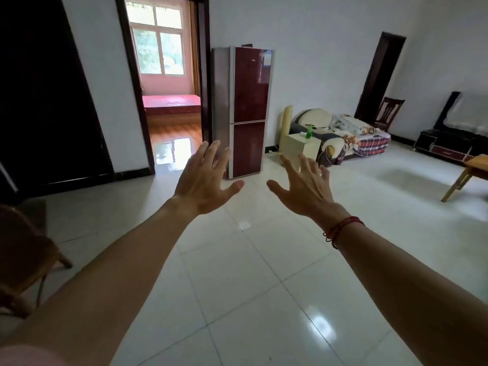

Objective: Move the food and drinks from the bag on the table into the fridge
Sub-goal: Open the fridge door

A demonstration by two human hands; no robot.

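Against the far wall, head view: fridge (249, 112) stands upright. It has two doors with glossy dark-red fronts, silver trim and a grey side panel. Upper door is taller than the lower, both closed.

Left of the fridge: open doorway (169, 75) into a lit room. Right of the fridge: cream cabinet (301, 146) with a green bottle (308, 132) on top, then a couch (351, 136) piled with bedding. Far right of the fridge, at frame edge: corner of a wooden table (472, 170), only a leg and part of the top visible.

Both arms reach out toward the fridge over the white tiled floor (237, 273), not touching it.
- The left hand (203, 180) has fingers spread and holds nothing. Its fingertips overlap the fridge's lower-left corner in frame.
- The right hand (303, 191) has fingers spread and holds nothing. There's a red string bracelet (343, 228) on that wrist.
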